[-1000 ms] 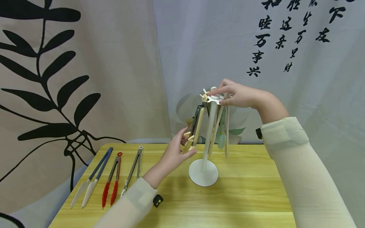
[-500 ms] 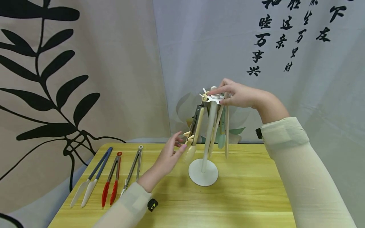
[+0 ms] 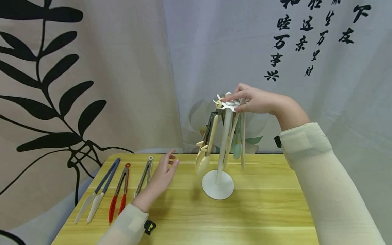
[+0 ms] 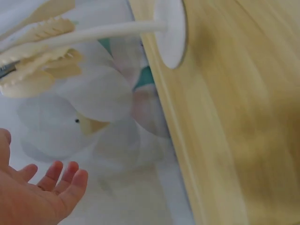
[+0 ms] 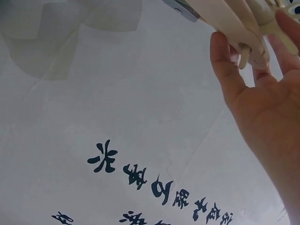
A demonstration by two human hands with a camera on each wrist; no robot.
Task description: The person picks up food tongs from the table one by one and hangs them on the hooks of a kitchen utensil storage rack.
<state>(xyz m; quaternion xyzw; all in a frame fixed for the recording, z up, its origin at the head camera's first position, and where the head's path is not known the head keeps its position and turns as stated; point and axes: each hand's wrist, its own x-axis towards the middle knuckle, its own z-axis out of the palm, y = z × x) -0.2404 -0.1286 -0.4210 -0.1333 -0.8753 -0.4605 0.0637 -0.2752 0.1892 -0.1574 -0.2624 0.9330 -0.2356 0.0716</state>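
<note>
- Wooden tabletop [image 3: 260, 211] spans the head view's bottom; right of centre, the right hand [image 3: 258, 100] grips the white rack [image 3: 224, 146] near its top; the left hand [image 3: 162, 175], fingers loose, holds nothing.
- Left wrist: rack base [image 4: 171, 35], top.
- Right wrist: right hand, upper right.

A table [image 3: 260, 204] carries a white stand [image 3: 223, 149], blue tongs [image 3: 108, 183], red tongs [image 3: 123, 202] and steel tongs [image 3: 143, 177].

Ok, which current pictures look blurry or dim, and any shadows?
Head view: fairly sharp, soft shadows on the wooden table; left wrist view: hazy, the wooden table smeared, the left hand slightly soft; right wrist view: dim and greyish, the backdrop lettering distinct.
</note>
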